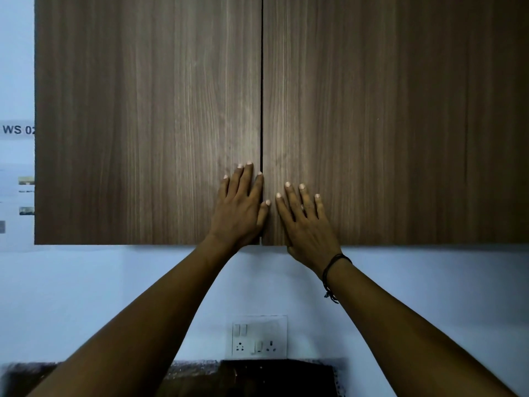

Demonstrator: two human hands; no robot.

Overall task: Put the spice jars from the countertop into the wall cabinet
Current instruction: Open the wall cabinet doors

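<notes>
Wall cabinet shut, both palms flat on doors

Wall cabinet [143, 110]: two wood-grain doors closed, thin seam betw. them. L hand [240, 207] flat on left door, fingers spread, thumb on seam. R hand [306, 224] flat just beside it on right door, fingers spread, holding nothing; cord bracelet [332, 270] at wrist. Socket plate [259, 336] on wall below hands. Spice jars not in view.

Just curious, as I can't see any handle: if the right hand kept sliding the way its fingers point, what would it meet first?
Nothing but more door, it seems. The right hand lies flat on the right cabinet door, fingers pointing up and slightly left; no handle shows there.
</notes>
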